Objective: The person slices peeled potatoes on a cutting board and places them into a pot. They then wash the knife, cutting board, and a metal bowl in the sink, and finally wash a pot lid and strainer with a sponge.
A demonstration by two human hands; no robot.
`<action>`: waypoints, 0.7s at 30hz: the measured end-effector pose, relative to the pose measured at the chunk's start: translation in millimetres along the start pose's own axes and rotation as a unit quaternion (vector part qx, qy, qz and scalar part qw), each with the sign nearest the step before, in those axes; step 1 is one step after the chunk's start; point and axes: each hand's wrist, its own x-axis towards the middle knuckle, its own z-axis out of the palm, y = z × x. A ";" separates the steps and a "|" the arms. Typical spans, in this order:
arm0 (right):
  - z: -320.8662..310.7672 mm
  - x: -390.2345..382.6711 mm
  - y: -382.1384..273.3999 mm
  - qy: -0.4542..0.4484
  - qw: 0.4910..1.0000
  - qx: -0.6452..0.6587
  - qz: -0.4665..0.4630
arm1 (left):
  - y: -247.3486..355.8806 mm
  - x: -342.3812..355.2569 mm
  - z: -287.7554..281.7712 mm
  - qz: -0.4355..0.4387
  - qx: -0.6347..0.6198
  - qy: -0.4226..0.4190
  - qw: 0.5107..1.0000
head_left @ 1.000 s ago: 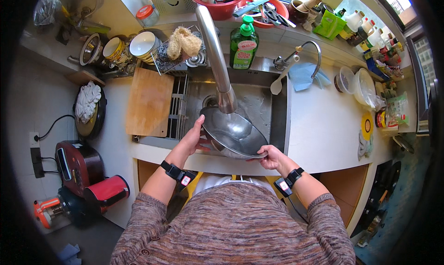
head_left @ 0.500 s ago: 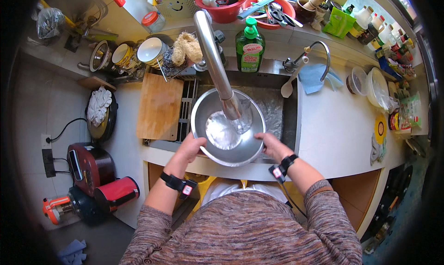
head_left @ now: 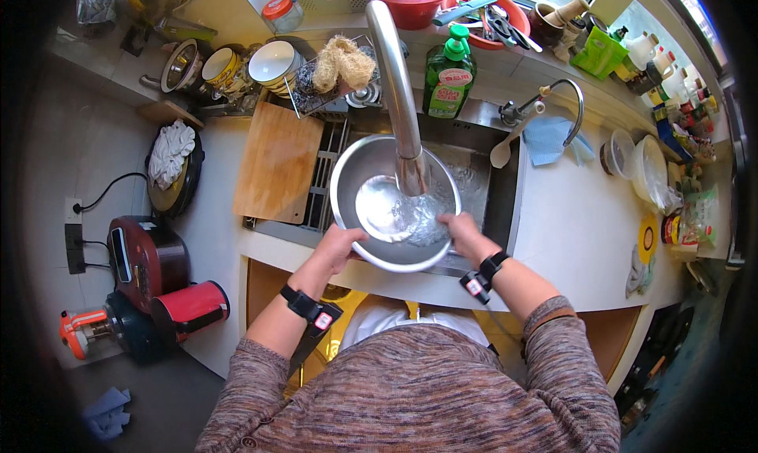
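Under the tall curved steel faucet (head_left: 393, 74), I hold a round metal basin (head_left: 388, 257) over the sink (head_left: 512, 208). Water churns in its bottom, most on the right side below the spout. My left hand (head_left: 338, 246) closes on the rim at the near left, thumb over the edge. At the right rim, my right hand (head_left: 466, 236) grips the basin the same way. The undersides of both grips are hidden by the basin wall. A wooden cutting board (head_left: 280, 165) lies left of the basin, partly over a slatted drying rack (head_left: 320, 192).
Behind the sink stands a green pump bottle (head_left: 450, 78). A wire basket holds loofah scrubbers (head_left: 344, 64) at the back left. Right of the sink are a white spoon (head_left: 502, 153), a small curved tap (head_left: 575, 97) and a blue cloth (head_left: 546, 139). Stacked bowls (head_left: 274, 64) sit farther left.
The whole view has shifted slightly. Water in the basin looks more churned and spread toward the right side. Both hands keep their hold on the rim.
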 end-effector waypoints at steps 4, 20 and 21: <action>19.0 -10.8 22.8 0.017 0.995 0.040 0.090 | -17.1 12.0 29.6 0.078 -0.061 0.110 0.989; -47.5 4.8 -20.1 0.035 0.972 -0.200 -0.118 | -25.5 32.2 -13.5 -0.037 -0.009 -0.042 0.998; -57.7 5.0 -24.0 0.011 0.951 -0.287 -0.114 | -28.6 32.3 -23.1 -0.027 -0.021 -0.072 0.997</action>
